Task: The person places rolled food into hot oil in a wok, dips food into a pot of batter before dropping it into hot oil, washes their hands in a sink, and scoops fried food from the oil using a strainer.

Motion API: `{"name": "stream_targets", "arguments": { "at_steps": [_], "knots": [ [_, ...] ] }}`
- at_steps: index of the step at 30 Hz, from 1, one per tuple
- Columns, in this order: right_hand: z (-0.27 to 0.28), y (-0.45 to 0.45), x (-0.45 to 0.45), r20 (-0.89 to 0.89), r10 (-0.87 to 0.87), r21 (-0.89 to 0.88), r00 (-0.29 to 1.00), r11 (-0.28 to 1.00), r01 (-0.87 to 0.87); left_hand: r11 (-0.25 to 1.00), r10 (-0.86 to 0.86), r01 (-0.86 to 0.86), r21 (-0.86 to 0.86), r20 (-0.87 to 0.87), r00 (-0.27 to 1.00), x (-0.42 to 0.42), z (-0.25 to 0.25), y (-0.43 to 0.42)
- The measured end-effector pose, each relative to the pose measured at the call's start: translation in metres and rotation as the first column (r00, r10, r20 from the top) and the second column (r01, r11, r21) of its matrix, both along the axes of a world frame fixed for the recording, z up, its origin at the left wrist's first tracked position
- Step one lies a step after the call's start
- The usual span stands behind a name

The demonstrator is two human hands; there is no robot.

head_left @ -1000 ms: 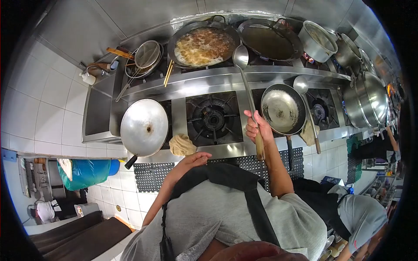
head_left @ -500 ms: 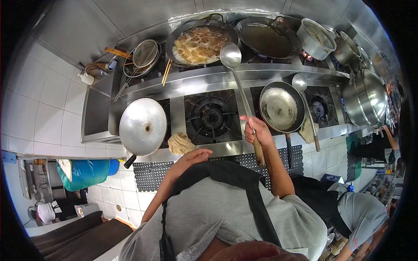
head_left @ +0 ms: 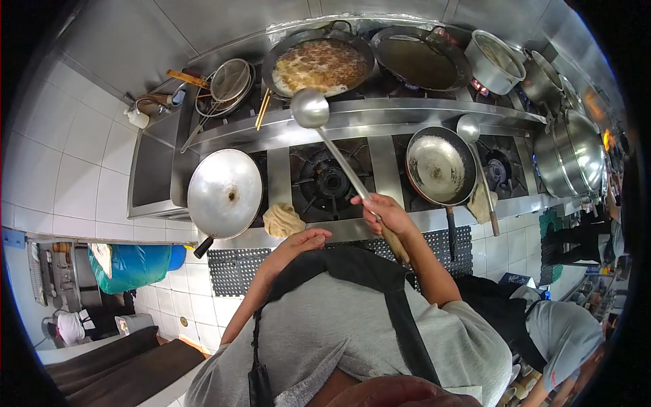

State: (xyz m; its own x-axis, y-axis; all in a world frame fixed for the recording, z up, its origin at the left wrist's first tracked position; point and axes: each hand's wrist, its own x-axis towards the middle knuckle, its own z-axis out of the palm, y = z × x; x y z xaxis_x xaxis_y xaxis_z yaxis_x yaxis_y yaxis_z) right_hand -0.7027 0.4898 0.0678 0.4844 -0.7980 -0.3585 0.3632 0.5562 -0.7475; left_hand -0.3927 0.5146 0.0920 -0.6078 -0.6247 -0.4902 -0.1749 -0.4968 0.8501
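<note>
Steel ladle point(head_left: 344, 159) in right hand point(head_left: 386, 216), fingers clamped round handle point(head_left: 394, 244); bowl point(head_left: 310, 108) near frothing pan point(head_left: 369, 60). Careless swing could knock pan, splash hot froth point(head_left: 322, 62). Left hand point(head_left: 305, 241) empty, fingers extended.

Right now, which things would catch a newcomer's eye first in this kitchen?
Probably the round dark metal wok of foamy brown liquid, on the steel stove's back row. Next, the long silver metal ladle in the right-hand grip, overlapping the wok's near rim in view. Then the round silver pan with a black handle, at the stove's front left.
</note>
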Motion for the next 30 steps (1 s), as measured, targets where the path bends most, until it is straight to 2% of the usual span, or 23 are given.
{"name": "stream_targets", "arguments": {
  "at_steps": [4, 6, 8, 10, 14, 17, 20, 21, 24, 25, 27, 28, 30],
  "knots": [
    [-0.008, -0.020, 0.017, -0.039, 0.083, -0.068, 0.996, 0.994, -0.086, 0.999, -0.009, 0.009, -0.035, -0.013, 1.000, -0.001, -0.004, 0.002],
    [-0.005, -0.017, 0.018, -0.032, 0.074, -0.058, 0.997, 0.995, -0.075, 1.000, -0.010, 0.010, -0.025, 0.006, 1.000, -0.001, 0.004, 0.005],
    [-0.002, -0.012, 0.016, -0.026, 0.064, -0.045, 0.998, 0.997, -0.065, 0.998, 0.066, -0.067, 0.023, 0.019, 0.998, -0.002, 0.015, 0.010],
    [0.001, -0.007, 0.014, -0.078, 0.074, -0.078, 0.994, 0.994, -0.080, 0.996, 0.075, -0.075, 0.045, 0.014, 0.997, 0.000, 0.010, 0.012],
    [0.002, 0.003, 0.006, -0.071, 0.036, -0.085, 0.997, 0.996, -0.042, 0.989, 0.116, -0.119, 0.093, 0.040, 0.992, 0.000, -0.004, 0.014],
    [0.007, 0.009, -0.007, -0.122, -0.018, -0.122, 0.992, 0.993, 0.003, 0.986, 0.127, -0.129, 0.104, 0.027, 0.992, -0.003, 0.012, 0.016],
    [0.017, 0.014, -0.023, -0.152, -0.180, -0.125, 0.972, 0.979, 0.162, 0.988, 0.111, -0.113, 0.108, 0.028, 0.993, -0.007, 0.023, 0.017],
    [0.020, 0.015, -0.030, -0.153, -0.185, -0.125, 0.971, 0.978, 0.167, 0.988, 0.106, -0.109, 0.108, 0.028, 0.994, -0.008, 0.023, 0.017],
    [0.035, 0.015, -0.048, -0.104, -0.424, -0.151, 0.900, 0.901, 0.407, 0.989, 0.102, -0.105, 0.103, 0.029, 0.994, -0.010, 0.026, 0.017],
    [0.034, 0.013, -0.055, -0.104, -0.427, -0.153, 0.898, 0.899, 0.410, 0.988, 0.101, -0.106, 0.111, 0.049, 0.994, -0.012, 0.029, 0.017],
    [0.031, 0.009, -0.071, -0.064, -0.621, -0.221, 0.782, 0.772, 0.595, 0.987, 0.097, -0.105, 0.119, 0.067, 0.993, -0.013, 0.028, 0.017],
    [0.030, 0.006, -0.080, -0.065, -0.622, -0.223, 0.780, 0.771, 0.596, 0.988, 0.099, -0.106, 0.115, 0.063, 0.993, -0.012, 0.023, 0.017],
    [0.030, -0.002, -0.097, -0.021, -0.758, -0.248, 0.651, 0.635, 0.731, 0.988, 0.102, -0.108, 0.111, 0.057, 0.993, -0.012, 0.017, 0.018]
  ]
}}
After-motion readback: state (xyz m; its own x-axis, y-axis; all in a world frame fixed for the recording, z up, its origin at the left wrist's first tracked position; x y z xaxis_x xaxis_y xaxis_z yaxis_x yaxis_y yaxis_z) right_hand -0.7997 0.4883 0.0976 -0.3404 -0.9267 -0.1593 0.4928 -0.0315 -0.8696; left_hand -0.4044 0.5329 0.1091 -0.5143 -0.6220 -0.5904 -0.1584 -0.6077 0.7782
